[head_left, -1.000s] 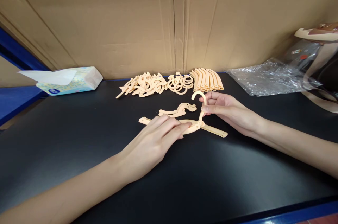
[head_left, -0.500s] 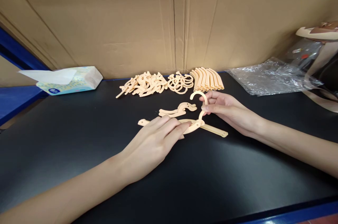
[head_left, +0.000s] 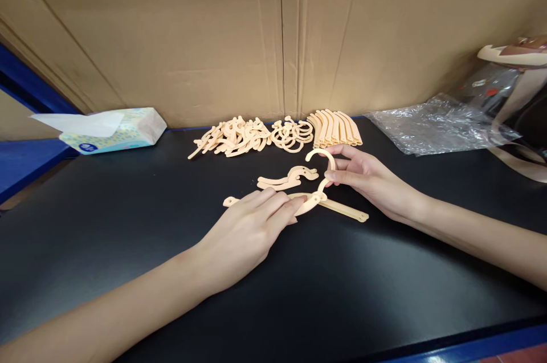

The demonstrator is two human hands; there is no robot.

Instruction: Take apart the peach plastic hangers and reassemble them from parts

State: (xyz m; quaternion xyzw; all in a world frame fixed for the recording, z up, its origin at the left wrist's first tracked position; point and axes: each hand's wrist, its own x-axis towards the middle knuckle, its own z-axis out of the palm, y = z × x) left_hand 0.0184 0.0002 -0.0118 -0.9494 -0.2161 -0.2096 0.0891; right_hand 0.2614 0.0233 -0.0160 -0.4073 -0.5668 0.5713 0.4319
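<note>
Between the thumb and fingers of my right hand [head_left: 365, 175] is the shaft of a cream-coloured hanger hook [head_left: 321, 151], its curl upward and opening to the left. The hook's lower end meets a curved hanger piece [head_left: 307, 204]. My left hand [head_left: 243, 232] is closed over that piece, fingers together, and hides much of it. A long hanger arm [head_left: 348, 212] sticks out to the right beneath, lying on the table. Just behind my left fingers lie a few curved hanger parts [head_left: 280, 183], overlapping one another.
Along the back of the black table [head_left: 342, 294] lie a heap of small hanger parts [head_left: 239, 136], several hooks [head_left: 293, 134] and a row of long hanger arms [head_left: 335, 128]. A tissue pack [head_left: 123, 129] is at left, a clear plastic bag [head_left: 440, 126] at right. Cardboard [head_left: 192, 38] stands behind.
The hook and the joint at its lower end have shifted slightly left, and my right hand has moved a little with it. My left hand has barely moved.
</note>
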